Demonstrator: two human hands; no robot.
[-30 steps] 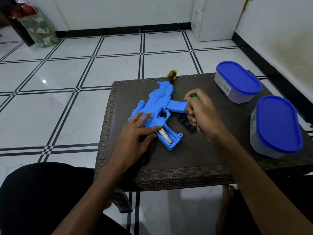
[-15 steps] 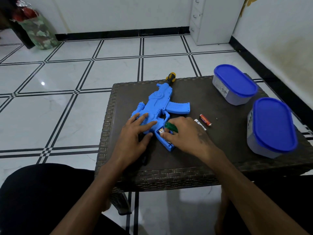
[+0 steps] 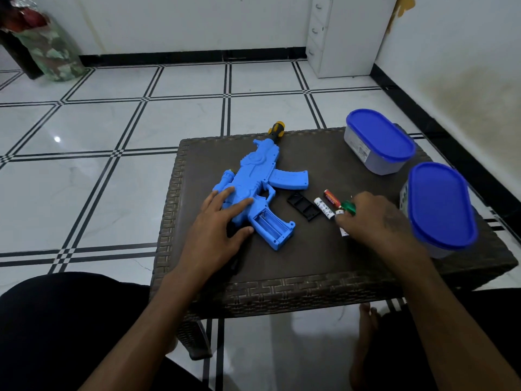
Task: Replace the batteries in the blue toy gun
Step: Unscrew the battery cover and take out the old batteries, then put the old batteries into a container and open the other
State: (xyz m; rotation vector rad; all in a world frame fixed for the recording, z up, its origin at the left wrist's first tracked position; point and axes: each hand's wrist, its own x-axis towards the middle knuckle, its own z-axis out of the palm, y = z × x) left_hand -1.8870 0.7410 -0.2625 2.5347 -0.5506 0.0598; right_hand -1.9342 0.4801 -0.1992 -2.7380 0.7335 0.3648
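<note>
The blue toy gun [image 3: 259, 184] lies on its side on the dark wicker table [image 3: 310, 263], yellow muzzle pointing away. Its grip compartment [image 3: 267, 224] is open and looks empty. My left hand [image 3: 222, 230] rests flat on the gun's rear, fingers straight. My right hand [image 3: 375, 218] is to the gun's right, curled round a green-handled screwdriver [image 3: 348, 206], with a white battery [image 3: 339, 212] under its fingertips. Another white battery [image 3: 324, 208] and a red battery [image 3: 332, 198] lie just left of that hand. The black compartment cover [image 3: 303, 206] lies between them and the gun.
Two grey tubs with blue lids stand on the table's right side, one at the back [image 3: 377, 142] and one nearer [image 3: 439, 204], close to my right wrist. A dark object [image 3: 235, 266] lies under my left wrist. A white drawer unit [image 3: 338, 35] stands by the wall.
My right hand has moved from the gun's open grip to the right, beside the loose batteries. The compartment, which held a battery a second ago, now looks empty. My left hand stays on the gun.
</note>
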